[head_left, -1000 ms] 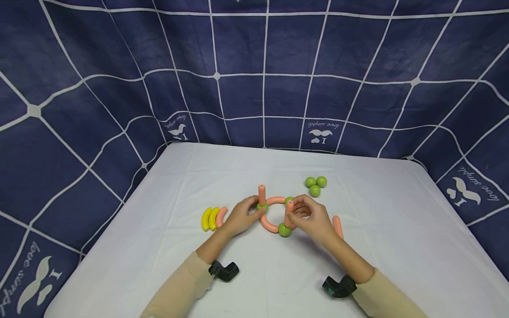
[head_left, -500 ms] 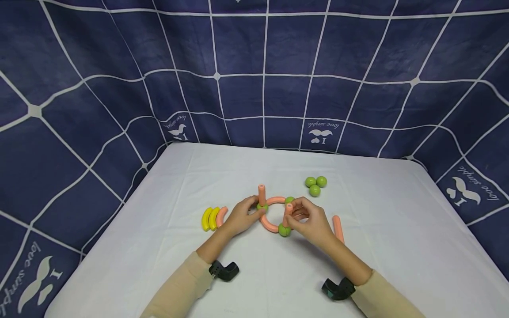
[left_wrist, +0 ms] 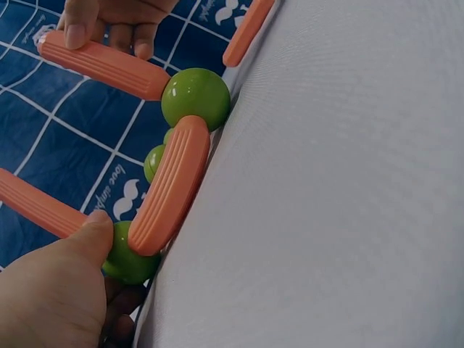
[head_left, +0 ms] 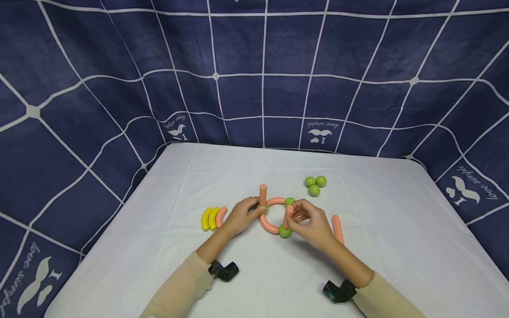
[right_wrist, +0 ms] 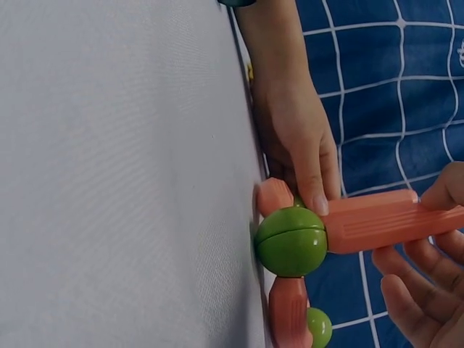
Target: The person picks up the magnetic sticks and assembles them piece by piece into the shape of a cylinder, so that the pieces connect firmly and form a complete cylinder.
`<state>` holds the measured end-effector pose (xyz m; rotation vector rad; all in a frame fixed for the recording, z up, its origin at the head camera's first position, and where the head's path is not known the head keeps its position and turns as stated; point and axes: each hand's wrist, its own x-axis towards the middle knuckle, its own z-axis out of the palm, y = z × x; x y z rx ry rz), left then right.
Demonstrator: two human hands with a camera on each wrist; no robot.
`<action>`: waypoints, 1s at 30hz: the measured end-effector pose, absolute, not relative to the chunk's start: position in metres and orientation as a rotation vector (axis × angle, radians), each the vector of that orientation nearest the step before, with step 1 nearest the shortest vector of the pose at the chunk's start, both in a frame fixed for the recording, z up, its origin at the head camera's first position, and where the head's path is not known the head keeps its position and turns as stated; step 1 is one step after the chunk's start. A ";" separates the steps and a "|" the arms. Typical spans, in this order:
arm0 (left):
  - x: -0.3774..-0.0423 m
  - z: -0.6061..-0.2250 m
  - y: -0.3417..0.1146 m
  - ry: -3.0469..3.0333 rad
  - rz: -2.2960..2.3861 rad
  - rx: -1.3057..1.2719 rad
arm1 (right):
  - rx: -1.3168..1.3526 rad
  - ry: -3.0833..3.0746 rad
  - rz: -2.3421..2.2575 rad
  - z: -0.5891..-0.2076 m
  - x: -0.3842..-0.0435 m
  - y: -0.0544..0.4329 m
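Pinching a nearly upright pink rod (head_left: 288, 215) between the thumb and fingers of the right hand (head_left: 313, 223), with the lower end against the near ball (head_left: 284, 231), green and seamed. Gripping the left ball (left_wrist: 129, 267) between the thumb and fingers of the left hand (head_left: 241, 216), with the thumb at the foot of a second rod (head_left: 263, 194), standing. Laid out mid-table between both hands, a ring (head_left: 268, 226) of curved pink pieces (left_wrist: 170, 188) and green balls, with the far ball (head_left: 289, 201) just behind the right fingers and the right stretch partly hidden by them. Lying just beyond the right forearm (head_left: 351, 260), a loose rod (head_left: 337, 227). Grouped farther back, right of the ring, three loose balls (head_left: 314, 191). Lined up left of the left hand, two yellow pieces (head_left: 206, 219) and a curved pink one (head_left: 221, 217), side by side. Worn at the wrists, black cameras (head_left: 224, 270), next to beige sleeves (head_left: 180, 287). Spread below, a white table (head_left: 274, 282); hung behind, a navy cloth (head_left: 286, 48) with white grid lines.
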<state>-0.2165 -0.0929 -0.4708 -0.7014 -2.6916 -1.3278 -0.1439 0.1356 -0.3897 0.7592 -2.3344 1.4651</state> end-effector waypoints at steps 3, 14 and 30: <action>-0.216 -0.471 -0.092 -2.688 -1.322 -0.707 | 0.748 -2.342 1.460 -0.403 -0.150 0.140; -0.208 -0.462 -0.090 -2.757 -1.278 -0.675 | 0.735 -2.535 1.379 -0.425 -0.166 0.171; -0.170 -0.448 -0.075 -2.564 -0.998 -0.776 | 0.529 -2.600 1.306 -0.437 -0.202 0.167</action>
